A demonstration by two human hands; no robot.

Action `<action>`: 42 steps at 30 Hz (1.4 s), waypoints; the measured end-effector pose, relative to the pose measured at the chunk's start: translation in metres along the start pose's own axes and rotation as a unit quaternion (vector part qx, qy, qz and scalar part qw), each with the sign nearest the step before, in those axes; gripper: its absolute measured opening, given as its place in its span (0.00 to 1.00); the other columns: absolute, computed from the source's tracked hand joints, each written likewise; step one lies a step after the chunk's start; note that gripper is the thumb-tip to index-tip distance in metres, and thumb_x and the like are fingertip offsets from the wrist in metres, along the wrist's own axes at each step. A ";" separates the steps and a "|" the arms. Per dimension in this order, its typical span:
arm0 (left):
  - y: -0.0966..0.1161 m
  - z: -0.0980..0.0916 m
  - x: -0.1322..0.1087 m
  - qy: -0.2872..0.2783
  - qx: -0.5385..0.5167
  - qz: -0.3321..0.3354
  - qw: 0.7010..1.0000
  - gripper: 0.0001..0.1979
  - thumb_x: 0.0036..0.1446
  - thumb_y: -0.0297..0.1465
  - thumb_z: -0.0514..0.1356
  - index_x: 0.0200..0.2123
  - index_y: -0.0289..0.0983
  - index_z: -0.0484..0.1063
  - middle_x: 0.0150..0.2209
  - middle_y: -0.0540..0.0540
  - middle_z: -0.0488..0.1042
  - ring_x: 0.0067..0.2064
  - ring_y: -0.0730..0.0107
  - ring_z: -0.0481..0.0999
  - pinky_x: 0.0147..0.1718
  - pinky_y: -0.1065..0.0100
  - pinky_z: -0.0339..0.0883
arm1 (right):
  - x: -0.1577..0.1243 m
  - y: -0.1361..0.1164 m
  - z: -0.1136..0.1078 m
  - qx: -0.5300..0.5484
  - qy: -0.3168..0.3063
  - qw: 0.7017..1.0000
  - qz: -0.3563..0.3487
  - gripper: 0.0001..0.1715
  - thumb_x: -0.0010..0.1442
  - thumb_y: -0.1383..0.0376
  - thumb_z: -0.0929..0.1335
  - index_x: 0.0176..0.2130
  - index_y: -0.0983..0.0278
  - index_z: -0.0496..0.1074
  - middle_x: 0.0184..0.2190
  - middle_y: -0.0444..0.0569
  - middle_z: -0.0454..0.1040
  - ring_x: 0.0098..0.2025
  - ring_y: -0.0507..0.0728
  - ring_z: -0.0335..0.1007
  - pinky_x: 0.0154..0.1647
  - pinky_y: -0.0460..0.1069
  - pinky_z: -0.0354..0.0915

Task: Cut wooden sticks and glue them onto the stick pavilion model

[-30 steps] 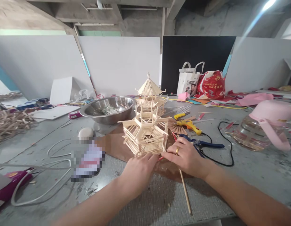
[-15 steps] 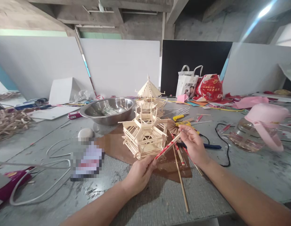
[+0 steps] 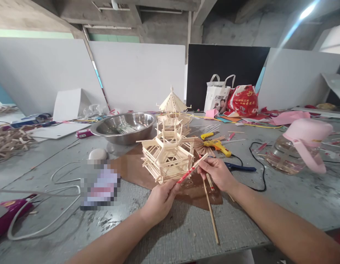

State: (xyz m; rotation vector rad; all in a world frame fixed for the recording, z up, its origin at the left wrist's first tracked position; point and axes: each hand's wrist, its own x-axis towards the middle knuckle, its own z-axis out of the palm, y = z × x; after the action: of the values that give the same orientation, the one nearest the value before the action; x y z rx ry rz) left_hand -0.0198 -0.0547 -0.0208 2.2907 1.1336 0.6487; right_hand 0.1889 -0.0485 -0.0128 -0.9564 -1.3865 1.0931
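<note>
I have a red-banded wooden stick (image 3: 188, 175) slanting between both hands, its bare end up at the right; I cannot tell whether it is single or a pair. The left hand (image 3: 162, 201) grips its lower end, and the right hand (image 3: 216, 174) pinches it near the top. Just beyond them, a hexagonal stick frame (image 3: 174, 147) stands on a brown board (image 3: 131, 167), with a pointed stick roof (image 3: 172, 102) behind it. A loose stick (image 3: 211, 212) lies below the right hand, which hides part of the blue-handled tool (image 3: 243, 168); a yellow glue gun (image 3: 221, 147) is past that hand. The grey, scuffed table (image 3: 104, 234) carries a steel basin (image 3: 123, 138) beyond the left hand and a pink-lidded jug (image 3: 288, 156) far right of the right one. Farther off rise white panels (image 3: 139, 77) and a black panel (image 3: 227, 60) beneath a concrete ceiling (image 3: 164, 29). Left of the left hand, something is pixelated past recognition (image 3: 101, 187), and a purple device (image 3: 14, 212) is cut off by my view's edge.
</note>
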 end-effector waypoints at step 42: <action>0.002 0.000 -0.002 -0.005 -0.023 0.037 0.999 0.16 0.57 0.37 0.44 0.27 0.36 0.65 0.23 0.50 0.67 0.26 0.75 0.64 0.27 0.73 0.59 | -0.009 0.004 0.019 0.085 -0.075 0.992 0.062 0.15 0.49 0.58 0.67 0.31 0.67 0.74 0.17 0.42 0.68 0.15 0.45 0.60 0.14 0.42 0.57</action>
State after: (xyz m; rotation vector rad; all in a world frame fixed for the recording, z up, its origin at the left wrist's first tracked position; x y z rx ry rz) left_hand -0.0194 -0.0571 -0.0202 2.3025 1.0233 0.6827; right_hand 0.1711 -0.0579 -0.0187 -0.8598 -1.3419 1.3782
